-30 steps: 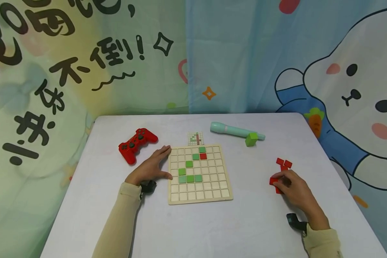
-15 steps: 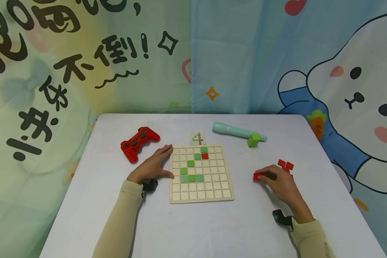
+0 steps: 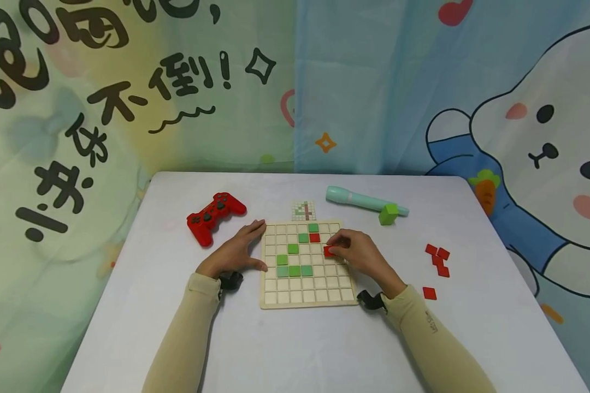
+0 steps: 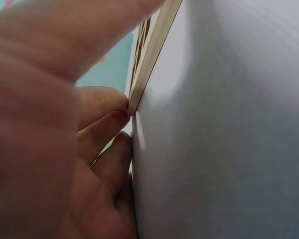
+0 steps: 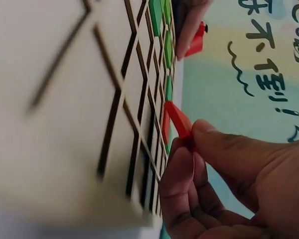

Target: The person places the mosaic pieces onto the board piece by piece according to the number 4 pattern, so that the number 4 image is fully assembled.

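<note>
A wooden grid board [image 3: 307, 298] lies on the white table, with several green tiles [image 3: 294, 271] and one red tile [image 3: 314, 238] in its squares. My left hand [image 3: 232, 252] touches the board's left edge with extended fingers and thumb. In the left wrist view, fingertips [image 4: 120, 102] meet the wooden edge. Over the board's right part, my right hand [image 3: 363, 254] pinches another red tile [image 3: 327, 251] between thumb and fingers. The right wrist view shows this tile [image 5: 178, 121] tilted, close above the grid; whether it touches is unclear.
Several loose red tiles [image 3: 430, 293] lie at the right. A small patterned grid card [image 3: 303, 210] is behind the board. Farther back are a red game controller [image 3: 212, 218], a mint-green microphone-shaped stick [image 3: 356, 200] and a green cube [image 3: 388, 214].
My right hand has carried a red tile leftward from the loose tiles to above the board. The left hand stays at the board's edge. The view has shifted slightly.
</note>
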A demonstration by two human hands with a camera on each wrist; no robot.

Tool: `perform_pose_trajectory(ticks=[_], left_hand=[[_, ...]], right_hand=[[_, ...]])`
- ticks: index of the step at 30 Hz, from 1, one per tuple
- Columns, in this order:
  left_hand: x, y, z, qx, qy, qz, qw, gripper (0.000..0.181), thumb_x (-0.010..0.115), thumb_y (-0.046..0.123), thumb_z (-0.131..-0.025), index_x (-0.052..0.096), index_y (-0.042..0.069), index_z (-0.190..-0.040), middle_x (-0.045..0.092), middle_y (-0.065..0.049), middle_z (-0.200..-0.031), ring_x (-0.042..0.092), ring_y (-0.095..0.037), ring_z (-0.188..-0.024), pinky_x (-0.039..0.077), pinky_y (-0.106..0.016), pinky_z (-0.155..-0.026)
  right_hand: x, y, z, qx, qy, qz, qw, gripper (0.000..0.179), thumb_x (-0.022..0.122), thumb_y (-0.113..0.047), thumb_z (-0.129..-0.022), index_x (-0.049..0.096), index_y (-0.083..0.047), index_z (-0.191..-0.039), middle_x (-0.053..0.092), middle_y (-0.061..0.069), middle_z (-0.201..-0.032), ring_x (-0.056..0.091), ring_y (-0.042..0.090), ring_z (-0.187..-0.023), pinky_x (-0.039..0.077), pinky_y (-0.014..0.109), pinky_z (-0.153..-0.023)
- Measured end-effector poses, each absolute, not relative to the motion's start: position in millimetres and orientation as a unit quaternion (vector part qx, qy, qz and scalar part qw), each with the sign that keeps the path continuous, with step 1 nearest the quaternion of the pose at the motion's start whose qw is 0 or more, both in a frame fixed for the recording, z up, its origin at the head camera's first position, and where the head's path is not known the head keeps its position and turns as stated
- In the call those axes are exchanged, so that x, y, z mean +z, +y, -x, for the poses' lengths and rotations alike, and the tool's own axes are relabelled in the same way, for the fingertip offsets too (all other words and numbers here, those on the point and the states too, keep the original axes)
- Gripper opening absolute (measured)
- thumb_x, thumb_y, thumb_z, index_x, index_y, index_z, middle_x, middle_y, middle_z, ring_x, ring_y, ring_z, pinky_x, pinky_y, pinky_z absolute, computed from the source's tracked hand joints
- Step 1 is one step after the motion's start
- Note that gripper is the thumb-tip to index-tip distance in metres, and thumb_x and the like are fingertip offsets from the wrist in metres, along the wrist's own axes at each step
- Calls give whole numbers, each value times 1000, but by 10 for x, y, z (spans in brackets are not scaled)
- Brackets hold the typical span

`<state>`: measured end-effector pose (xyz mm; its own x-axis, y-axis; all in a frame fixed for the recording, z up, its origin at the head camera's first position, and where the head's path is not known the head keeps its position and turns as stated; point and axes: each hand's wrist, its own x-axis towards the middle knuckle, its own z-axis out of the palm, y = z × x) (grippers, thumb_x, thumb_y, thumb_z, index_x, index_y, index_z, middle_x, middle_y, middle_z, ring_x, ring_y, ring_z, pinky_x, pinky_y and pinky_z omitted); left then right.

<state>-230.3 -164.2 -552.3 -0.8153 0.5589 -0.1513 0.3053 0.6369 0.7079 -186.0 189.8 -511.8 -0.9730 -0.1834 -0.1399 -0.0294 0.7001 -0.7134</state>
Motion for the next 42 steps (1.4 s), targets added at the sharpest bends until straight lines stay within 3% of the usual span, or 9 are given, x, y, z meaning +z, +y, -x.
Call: perform_pose_trajectory(ticks=[7, 24, 31, 34, 36, 40, 42], left_hand=[[-5525, -1565, 2337, 337, 889, -248, 187, 118, 96, 37, -79, 25, 10, -170, 18, -4, -181, 13, -32, -169, 30, -54, -133], [-5450, -1589, 2391, 337, 891, -237, 187, 118, 96, 35, -79, 24, 12, -171, 16, -2, -182, 11, -32, -170, 28, -53, -134], [-5495, -1594, 2360, 346, 889, -235, 185, 120, 96, 35, -78, 25, 10, -170, 16, -5, -182, 11, -33, -170, 26, -54, -134], [-5497, -1596, 2338, 342, 891, -235, 186, 120, 97, 36, -77, 26, 9, -170, 17, -6, -182, 12, -34, -169, 27, -54, -134], [-5498, -1601, 2323, 337, 893, -233, 186, 120, 97, 36, -77, 25, 10, -170, 17, -6, -182, 12, -34, -169, 27, -54, -134], [-5501, -1617, 2299, 337, 892, -233, 190, 119, 96, 35, -78, 24, 11, -170, 16, -4, -182, 11, -33, -170, 28, -53, -134], [-5507, -1631, 2289, 339, 891, -231, 193, 119, 96, 35, -79, 24, 12, -171, 16, -2, -182, 11, -31, -170, 28, -52, -134]], right_hand=[[-5180, 1742, 2033, -372, 921, 69, 96, 9, 77, -13, -98, 77, -11, -107, 78, 8, -103, 71, 20, -94, 57, 38, -86], [-5198, 1569, 2094, -317, 936, 134, 67, 6, 74, -12, -100, 76, -7, -103, 69, 10, -102, 65, 21, -90, 57, 39, -82], [-5101, 1801, 1912, -351, 930, 107, 31, 19, 63, -14, -108, 74, -9, -123, 72, 12, -121, 70, 27, -108, 59, 46, -93], [-5033, 2087, 1737, -367, 927, 80, 7, 22, 63, -14, -108, 72, -10, -127, 73, 12, -124, 73, 28, -109, 61, 41, -92], [-5016, 2325, 1596, -365, 929, 63, -8, 22, 64, -14, -108, 71, -11, -128, 75, 11, -125, 74, 26, -109, 61, 31, -91], [-5016, 2835, 1254, -350, 936, 12, -30, 25, 64, -22, -108, 71, -14, -130, 77, 9, -126, 75, 24, -106, 54, 11, -85], [-5034, 3064, 1069, -344, 938, -23, -31, 27, 63, -27, -109, 70, -15, -132, 76, 11, -127, 74, 26, -105, 52, 8, -80]])
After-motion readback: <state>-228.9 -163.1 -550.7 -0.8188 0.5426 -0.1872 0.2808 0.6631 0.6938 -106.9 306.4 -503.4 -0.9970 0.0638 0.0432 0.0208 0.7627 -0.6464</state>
